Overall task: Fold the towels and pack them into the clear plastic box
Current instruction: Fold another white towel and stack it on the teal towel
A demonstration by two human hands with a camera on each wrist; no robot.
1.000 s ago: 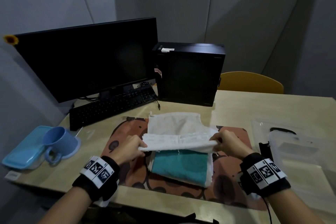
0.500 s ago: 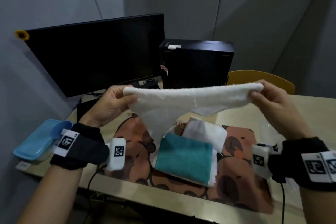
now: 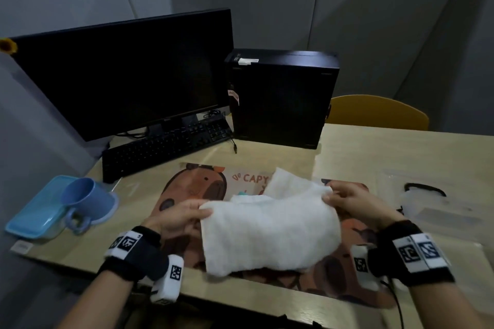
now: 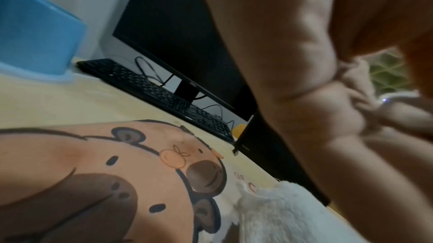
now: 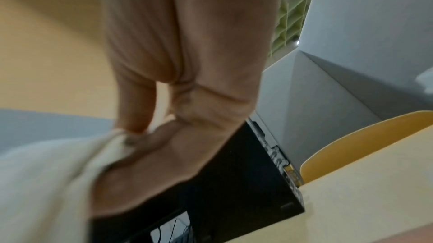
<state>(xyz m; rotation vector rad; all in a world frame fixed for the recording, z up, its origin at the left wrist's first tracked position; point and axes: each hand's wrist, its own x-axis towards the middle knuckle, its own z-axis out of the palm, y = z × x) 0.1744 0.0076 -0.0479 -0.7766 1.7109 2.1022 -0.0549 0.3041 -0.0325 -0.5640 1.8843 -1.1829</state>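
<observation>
Both hands (image 3: 181,215) pinching white towel (image 3: 270,232) corners

grey panel walls (image 3: 347,8), wooden desk (image 3: 387,152), yellow chair (image 3: 374,112).

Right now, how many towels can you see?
3: a white towel held by both hands, another white one behind it on the mat, and a teal sliver between. More may be hidden.

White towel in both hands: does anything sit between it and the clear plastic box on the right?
Nothing visible does. The white towel hangs over the mat between the left hand and right hand; only bare table separates it from the clear plastic box.
</observation>
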